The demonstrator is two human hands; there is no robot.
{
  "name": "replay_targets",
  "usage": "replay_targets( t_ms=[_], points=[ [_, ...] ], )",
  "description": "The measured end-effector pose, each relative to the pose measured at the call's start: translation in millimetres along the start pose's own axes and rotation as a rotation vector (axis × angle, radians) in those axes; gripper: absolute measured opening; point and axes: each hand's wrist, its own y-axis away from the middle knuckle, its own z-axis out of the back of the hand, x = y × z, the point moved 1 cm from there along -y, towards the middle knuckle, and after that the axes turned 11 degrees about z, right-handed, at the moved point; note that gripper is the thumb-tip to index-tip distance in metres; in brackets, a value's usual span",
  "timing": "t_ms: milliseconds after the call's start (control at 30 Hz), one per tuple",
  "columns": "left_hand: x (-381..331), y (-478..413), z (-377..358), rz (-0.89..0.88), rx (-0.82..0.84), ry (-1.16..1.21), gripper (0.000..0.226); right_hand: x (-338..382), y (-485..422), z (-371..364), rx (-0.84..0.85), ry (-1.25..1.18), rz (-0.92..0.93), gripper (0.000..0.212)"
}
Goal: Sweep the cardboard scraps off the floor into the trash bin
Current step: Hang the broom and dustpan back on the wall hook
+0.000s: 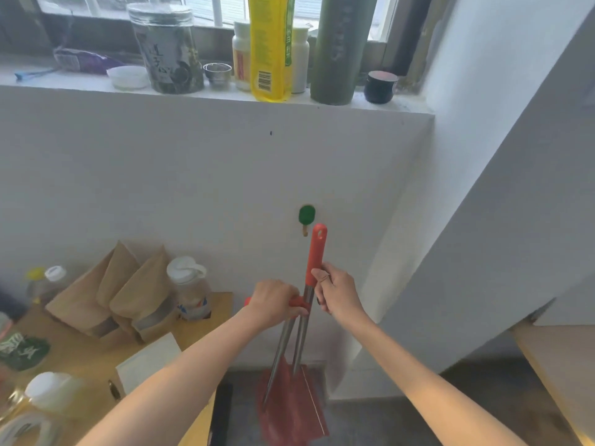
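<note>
Two long tools with metal shafts and red grips stand together against the white wall. My right hand [338, 292] is closed around the taller handle [316, 252], just below its red top with a hanging hole. My left hand [273, 302] grips the shorter red handle [297, 302] beside it. Both shafts run down to a red dustpan [289, 403] near the floor. A green wall hook [306, 217] sits just above and left of the tall handle's tip, apart from it. No cardboard scraps or trash bin are in view.
A wooden table [199, 336] at the left carries brown paper bags [128, 294], plastic jars and a white box. The windowsill [206, 91] above holds jars, a yellow bottle [270, 46] and a green flask. A white wall column rises at the right, with another wooden surface [560, 365] beyond.
</note>
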Motion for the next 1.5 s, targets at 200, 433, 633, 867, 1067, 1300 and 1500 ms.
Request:
replay_targets(
  t_ms=[200,433,633,867,1067,1300,1500],
  points=[
    [11,-52,-28,0.041,0.141,-0.002,0.04,-34,-44,-8,0.038,0.031,-0.057,0.02],
    [21,-95,-56,0.118,0.254,-0.005,0.042,-66,-85,-12,0.148,0.145,-0.092,0.019],
    [23,-116,-75,0.172,0.347,0.023,0.038,-84,-104,-13,0.228,0.235,-0.138,0.027],
    [22,-124,-90,0.171,0.403,-0.008,0.04,-94,-107,-17,0.304,0.278,-0.165,0.03],
    [19,-134,-87,0.119,0.412,-0.013,0.038,-98,-110,-11,0.246,0.27,-0.154,0.03],
    [19,-141,-85,0.103,0.438,-0.005,0.038,-105,-114,-9,0.234,0.273,-0.153,0.03],
    [27,-150,-89,0.122,0.464,0.004,0.034,-111,-119,-21,0.205,0.257,-0.186,0.029]
  ],
)
